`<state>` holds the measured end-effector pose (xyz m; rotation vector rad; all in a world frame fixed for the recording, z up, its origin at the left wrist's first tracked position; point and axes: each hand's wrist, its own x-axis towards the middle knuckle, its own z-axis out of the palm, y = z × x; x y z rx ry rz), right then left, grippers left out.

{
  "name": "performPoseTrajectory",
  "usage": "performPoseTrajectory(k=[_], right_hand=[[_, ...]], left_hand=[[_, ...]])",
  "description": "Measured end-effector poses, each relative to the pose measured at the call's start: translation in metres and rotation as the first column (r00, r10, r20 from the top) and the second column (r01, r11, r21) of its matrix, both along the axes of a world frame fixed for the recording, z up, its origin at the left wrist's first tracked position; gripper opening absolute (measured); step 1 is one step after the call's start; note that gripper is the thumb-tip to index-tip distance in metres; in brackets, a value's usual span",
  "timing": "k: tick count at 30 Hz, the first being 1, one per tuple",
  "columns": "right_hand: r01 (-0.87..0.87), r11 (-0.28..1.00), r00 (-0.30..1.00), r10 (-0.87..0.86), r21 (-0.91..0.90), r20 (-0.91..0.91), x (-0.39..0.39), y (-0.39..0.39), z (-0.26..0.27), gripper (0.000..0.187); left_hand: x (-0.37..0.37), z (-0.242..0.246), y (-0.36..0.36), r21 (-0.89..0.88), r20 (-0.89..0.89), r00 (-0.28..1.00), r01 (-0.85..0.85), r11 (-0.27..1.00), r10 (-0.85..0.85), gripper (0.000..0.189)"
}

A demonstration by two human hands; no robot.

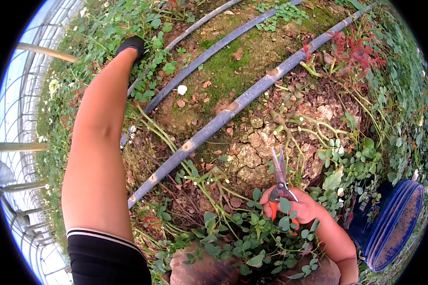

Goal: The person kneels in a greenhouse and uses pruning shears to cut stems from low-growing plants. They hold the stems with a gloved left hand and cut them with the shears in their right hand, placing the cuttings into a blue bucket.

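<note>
My right hand [303,206] grips orange-handled garden snips [280,178], their pointed metal blades slightly apart and aimed up the picture. Just beyond the tips, a woody plant base [289,128] shows several pale cut stem ends. Leafy green stems [232,242] run under and around this hand, over my camouflage-clothed lap. My left arm reaches far out to the upper left. At its end my left hand [132,46], in a black glove, is among green leaves [155,26] that partly cover it. Its fingers and anything in them are hidden.
A thick grey pipe [214,124] crosses the soil diagonally, with thinner pipes [214,58] beyond it. Reddish shoots [356,53] grow at upper right. A blue bucket [388,228] with a soiled base lies tilted at lower right. Greenhouse framing [19,148] stands left.
</note>
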<state>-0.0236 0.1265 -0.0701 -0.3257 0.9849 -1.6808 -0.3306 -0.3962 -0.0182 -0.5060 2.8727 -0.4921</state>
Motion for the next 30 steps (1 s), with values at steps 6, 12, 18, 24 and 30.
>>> performPoseTrajectory(k=[6,12,18,24,30], right_hand=[[0.0,1.0,1.0,0.0,-0.014,0.004,0.001,0.002,-0.005,0.035],[0.011,0.997,1.0,-0.012,-0.077,-0.013,-0.001,-0.001,-0.005,0.035],[0.048,0.998,0.999,-0.049,-0.031,-0.015,0.003,0.002,-0.008,0.04],[0.031,0.993,0.999,-0.035,-0.117,-0.035,0.005,-0.007,-0.008,0.036],[0.119,0.991,0.993,-0.118,-0.057,0.02,0.01,0.005,-0.01,0.036]], left_hand=[[0.039,0.025,0.061,-0.076,0.025,0.998,-0.047,0.996,0.049,0.036],[0.028,0.053,-0.008,-0.1,0.302,0.912,0.32,0.942,-0.277,0.047],[0.056,0.103,-0.003,0.103,-0.075,0.988,0.143,0.984,-0.136,0.029],[0.098,0.201,-0.036,0.136,-0.464,0.789,0.514,0.847,-0.404,0.038],[0.11,0.261,0.105,0.175,-0.735,0.443,0.855,0.488,-0.513,0.04]])
